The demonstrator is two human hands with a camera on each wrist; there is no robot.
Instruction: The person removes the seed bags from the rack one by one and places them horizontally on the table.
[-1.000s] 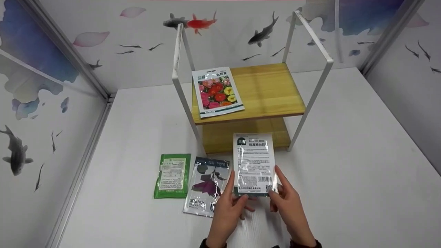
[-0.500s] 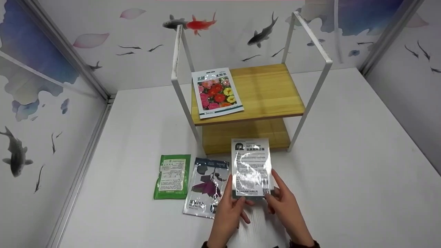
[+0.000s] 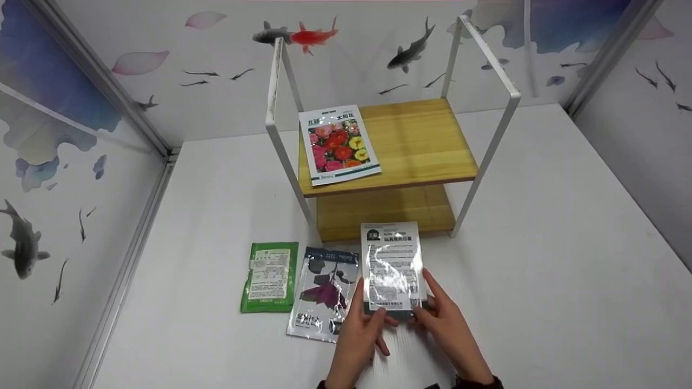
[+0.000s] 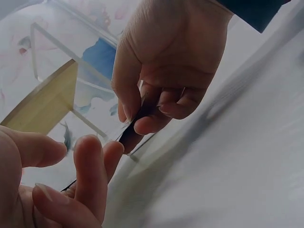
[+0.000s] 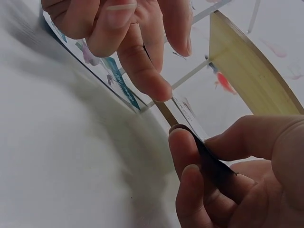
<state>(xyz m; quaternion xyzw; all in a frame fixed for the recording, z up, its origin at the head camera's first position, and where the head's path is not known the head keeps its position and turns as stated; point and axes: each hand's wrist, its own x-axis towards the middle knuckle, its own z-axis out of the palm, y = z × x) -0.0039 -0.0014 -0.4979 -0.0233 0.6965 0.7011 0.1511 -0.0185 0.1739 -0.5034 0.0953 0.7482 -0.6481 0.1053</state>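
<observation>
Both hands hold a white seed packet (image 3: 392, 265) by its lower corners, its printed text side up. My left hand (image 3: 357, 335) pinches the left corner, thumb on top and fingers underneath. At the opposite corner, my right hand (image 3: 446, 324) grips with its thumb over the edge; the right wrist view shows the curled fingers (image 5: 190, 194) beneath. Left of the held packet lies a silver seed packet (image 3: 324, 294) with a purple plant picture, partly covered by the left hand. A green seed packet (image 3: 269, 277) lies beyond it, text side up.
Behind the hands stands a two-tier rack with white metal frames (image 3: 492, 146) and a wooden upper shelf (image 3: 416, 140). A flower-pictured seed packet (image 3: 340, 146) lies on that shelf's left side. The lower shelf (image 3: 335, 216) is partly hidden. Fish-patterned panels (image 3: 357, 70) surround the white table (image 3: 567, 270).
Both hands have brought the held seed packet slightly down and left in the head view. Glare now falls across its text. The other packets have stayed in place.
</observation>
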